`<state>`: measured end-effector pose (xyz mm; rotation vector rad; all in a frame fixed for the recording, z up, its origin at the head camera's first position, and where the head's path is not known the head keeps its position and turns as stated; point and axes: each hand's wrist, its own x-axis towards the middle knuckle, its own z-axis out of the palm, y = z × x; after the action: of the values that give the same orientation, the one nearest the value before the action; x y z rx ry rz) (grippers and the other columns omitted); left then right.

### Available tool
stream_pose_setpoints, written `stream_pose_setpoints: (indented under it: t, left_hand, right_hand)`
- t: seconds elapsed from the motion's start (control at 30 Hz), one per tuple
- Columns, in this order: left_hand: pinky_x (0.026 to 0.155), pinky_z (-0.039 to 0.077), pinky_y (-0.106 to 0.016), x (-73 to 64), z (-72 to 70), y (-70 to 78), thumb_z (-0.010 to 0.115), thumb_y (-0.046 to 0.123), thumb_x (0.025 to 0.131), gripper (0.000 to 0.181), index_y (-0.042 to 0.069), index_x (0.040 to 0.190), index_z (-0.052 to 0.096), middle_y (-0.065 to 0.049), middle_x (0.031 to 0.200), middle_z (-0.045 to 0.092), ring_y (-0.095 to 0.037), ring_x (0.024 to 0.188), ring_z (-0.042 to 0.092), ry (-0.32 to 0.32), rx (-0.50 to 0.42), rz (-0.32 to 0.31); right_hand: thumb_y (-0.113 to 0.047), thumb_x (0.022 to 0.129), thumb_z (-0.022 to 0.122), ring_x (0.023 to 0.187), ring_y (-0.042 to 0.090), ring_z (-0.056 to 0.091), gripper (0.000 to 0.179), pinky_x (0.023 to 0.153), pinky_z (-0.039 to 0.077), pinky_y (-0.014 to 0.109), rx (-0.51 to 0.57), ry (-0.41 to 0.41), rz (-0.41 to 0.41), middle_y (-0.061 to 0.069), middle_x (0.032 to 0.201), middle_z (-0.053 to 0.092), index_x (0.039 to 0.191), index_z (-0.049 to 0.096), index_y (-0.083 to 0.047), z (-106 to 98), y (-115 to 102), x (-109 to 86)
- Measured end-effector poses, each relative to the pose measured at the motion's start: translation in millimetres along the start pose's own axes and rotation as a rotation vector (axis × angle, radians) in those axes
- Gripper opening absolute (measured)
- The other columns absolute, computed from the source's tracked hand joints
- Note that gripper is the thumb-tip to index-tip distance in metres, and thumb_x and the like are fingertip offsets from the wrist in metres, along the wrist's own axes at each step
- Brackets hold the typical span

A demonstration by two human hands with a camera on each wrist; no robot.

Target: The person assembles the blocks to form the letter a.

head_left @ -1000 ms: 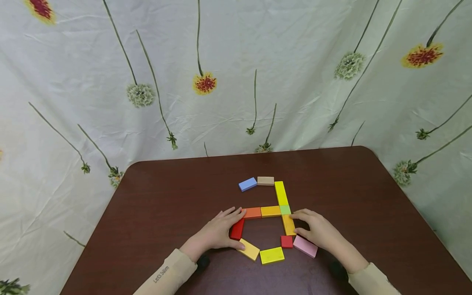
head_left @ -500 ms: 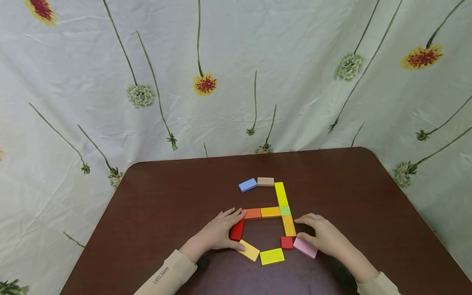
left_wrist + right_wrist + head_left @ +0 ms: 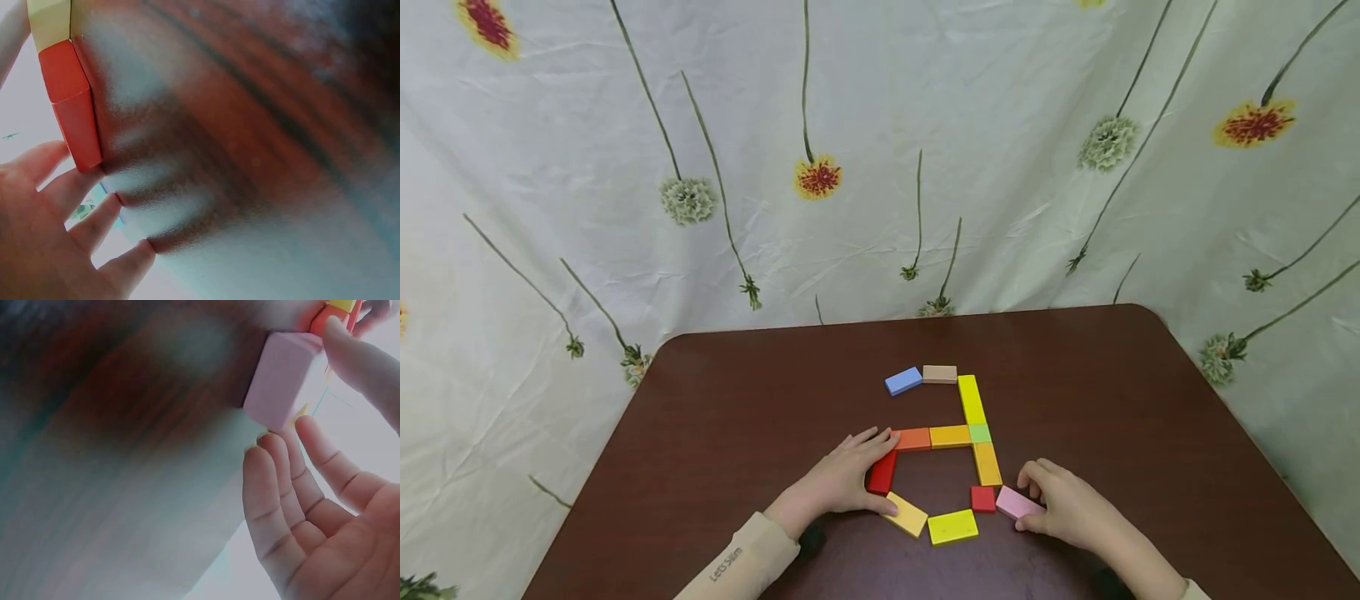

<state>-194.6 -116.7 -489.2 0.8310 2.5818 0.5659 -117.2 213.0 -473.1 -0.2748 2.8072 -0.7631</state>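
In the head view my left hand (image 3: 842,473) lies with spread fingers along the left of a block outline. Its fingertips touch an orange block (image 3: 914,439), and its thumb is on a pale yellow block (image 3: 908,517). Between them is a red block (image 3: 882,472), partly covered by the hand; the left wrist view shows fingers at that red block's (image 3: 75,119) end. My right hand (image 3: 1067,508) is around a pink block (image 3: 1015,502), thumb on the near side and fingers on the far side. In the right wrist view the fingers bend loosely beside the pink block (image 3: 281,378), without a clear pinch.
A small red block (image 3: 982,499) and a bright yellow block (image 3: 953,527) lie at the front. Amber (image 3: 987,463), green (image 3: 980,433), long yellow (image 3: 972,400), tan (image 3: 940,374) and blue (image 3: 903,381) blocks continue the outline on the brown table (image 3: 760,392).
My right hand has left the amber block's side and moved toward me and to the right, down around the pink block. The left hand stays in place.
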Motion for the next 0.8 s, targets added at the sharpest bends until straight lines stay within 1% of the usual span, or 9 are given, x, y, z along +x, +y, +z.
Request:
stream_pose_setpoints:
  t: [0.17,0.27,0.53,0.8]
  left_hand:
    - [0.119,0.021,-0.059,0.3,1.1,-1.2,0.08,0.055,0.075,0.1,0.015,0.154,0.035,-0.009,0.16,0.032,-0.035,0.149,0.023,-0.005,-0.004,0.0]
    - [0.119,0.021,-0.059,1.1,0.6,-1.3,0.079,0.055,0.075,0.1,0.015,0.155,0.034,-0.009,0.161,0.032,-0.035,0.15,0.023,-0.008,0.001,-0.001]
    - [0.119,0.021,-0.059,1.2,-2.0,1.1,0.08,0.054,0.075,0.1,0.014,0.154,0.034,-0.01,0.16,0.032,-0.036,0.15,0.023,-0.003,0.006,0.004]
    - [0.118,0.022,-0.06,1.1,-0.6,-0.2,0.08,0.053,0.075,0.1,0.015,0.155,0.034,-0.01,0.16,0.032,-0.036,0.149,0.024,0.001,0.005,0.005]
  right_hand:
    - [-0.024,0.069,0.09,0.067,0.005,0.043,0.038,0.057,0.038,0.02,0.004,0.005,-0.04,-0.007,0.079,0.049,0.091,0.06,-0.016,2.5,1.6,-1.8]
    - [-0.024,0.069,0.09,0.067,0.004,0.043,0.037,0.057,0.038,0.02,0.001,0.008,-0.049,-0.007,0.079,0.049,0.09,0.06,-0.017,2.4,1.2,-2.4]
    - [-0.024,0.068,0.09,0.067,0.006,0.044,0.037,0.057,0.039,0.02,-0.005,0.001,-0.022,-0.007,0.078,0.049,0.09,0.061,-0.017,1.6,-1.5,-1.3]
    - [-0.025,0.068,0.09,0.07,0.008,0.046,0.038,0.059,0.04,0.021,-0.014,0.005,0.001,-0.007,0.08,0.05,0.092,0.062,-0.017,1.7,-4.1,-1.1]
